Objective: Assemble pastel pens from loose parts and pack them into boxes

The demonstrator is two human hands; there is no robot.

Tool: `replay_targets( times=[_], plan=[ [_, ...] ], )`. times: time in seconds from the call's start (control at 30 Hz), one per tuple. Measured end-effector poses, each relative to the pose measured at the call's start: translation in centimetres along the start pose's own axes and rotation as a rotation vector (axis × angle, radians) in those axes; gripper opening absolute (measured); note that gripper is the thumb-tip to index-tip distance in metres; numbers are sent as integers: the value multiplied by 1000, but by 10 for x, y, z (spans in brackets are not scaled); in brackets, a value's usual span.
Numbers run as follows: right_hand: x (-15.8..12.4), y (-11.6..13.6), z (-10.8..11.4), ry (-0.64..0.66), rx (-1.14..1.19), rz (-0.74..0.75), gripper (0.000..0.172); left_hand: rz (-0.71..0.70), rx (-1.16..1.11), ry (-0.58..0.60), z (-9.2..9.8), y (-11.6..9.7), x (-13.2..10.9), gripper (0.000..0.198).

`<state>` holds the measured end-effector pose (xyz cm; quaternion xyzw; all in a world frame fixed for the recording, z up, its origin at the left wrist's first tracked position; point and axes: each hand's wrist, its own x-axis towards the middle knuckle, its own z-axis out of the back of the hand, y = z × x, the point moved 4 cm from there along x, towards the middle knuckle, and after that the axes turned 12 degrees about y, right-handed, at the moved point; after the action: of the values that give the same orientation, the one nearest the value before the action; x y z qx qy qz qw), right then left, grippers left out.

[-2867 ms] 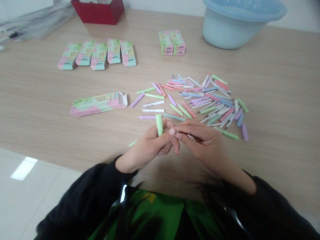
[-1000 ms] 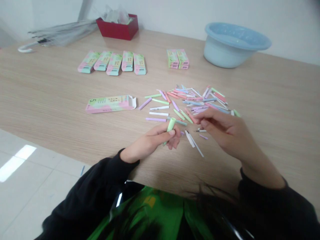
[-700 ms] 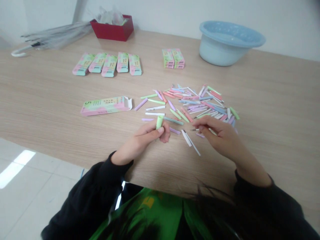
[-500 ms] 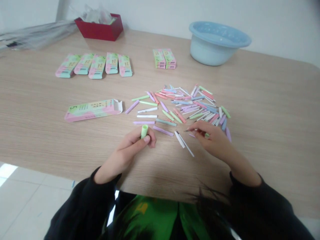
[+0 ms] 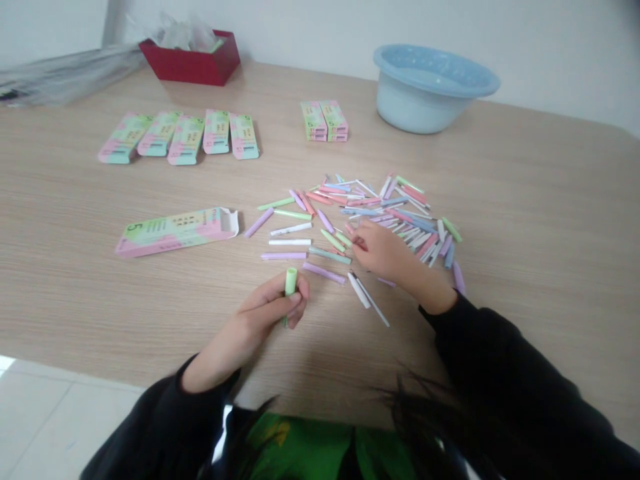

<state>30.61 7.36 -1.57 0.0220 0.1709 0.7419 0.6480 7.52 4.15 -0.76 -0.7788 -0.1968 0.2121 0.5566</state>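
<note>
My left hand (image 5: 275,301) is closed around a light green pen barrel (image 5: 291,283), held upright with its open end on top and a bit showing below the fingers. My right hand (image 5: 383,250) is over the left edge of the pile of pen parts (image 5: 410,220), fingertips pinched beside a green pen piece (image 5: 343,239). What sits between those fingertips, if anything, is hidden. A white pen barrel (image 5: 359,291) and a thin white refill (image 5: 374,304) lie side by side between the hands. Just ahead of my left hand rests a purple pen barrel (image 5: 324,273).
An opened pastel carton (image 5: 175,230) lies at left. Several similar cartons (image 5: 186,139) stand in a row behind it, and small stacked boxes (image 5: 325,121) sit further right. At the back are a red box (image 5: 195,63) with plastic bags and a blue basin (image 5: 430,90).
My right hand has moved left and forward to the pile's edge; the thin refill it held no longer shows. My left hand keeps the green barrel, now showing below the fingers too.
</note>
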Motion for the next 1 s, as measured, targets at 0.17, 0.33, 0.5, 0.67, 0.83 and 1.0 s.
replay_targets(
  times=[0.17,0.33,0.5,0.67,0.83,1.0],
  plan=[
    [-2,0,5,-1,-17,-39,15,-2,42,-16,5,3,-2,17],
    [-3,-25,35,-57,-34,-151,25,29,122,-81,9,-1,-6,18],
    [11,-49,50,-9,-68,-174,29,56,165,-53,8,-1,-7,19],
    [28,-43,45,53,-61,-135,20,69,213,-30,6,0,-8,23],
    [50,-35,38,73,-104,-225,24,77,250,-43,6,1,-7,26],
    [61,-36,35,80,-107,-242,22,67,262,-58,9,2,-6,26]
  ],
)
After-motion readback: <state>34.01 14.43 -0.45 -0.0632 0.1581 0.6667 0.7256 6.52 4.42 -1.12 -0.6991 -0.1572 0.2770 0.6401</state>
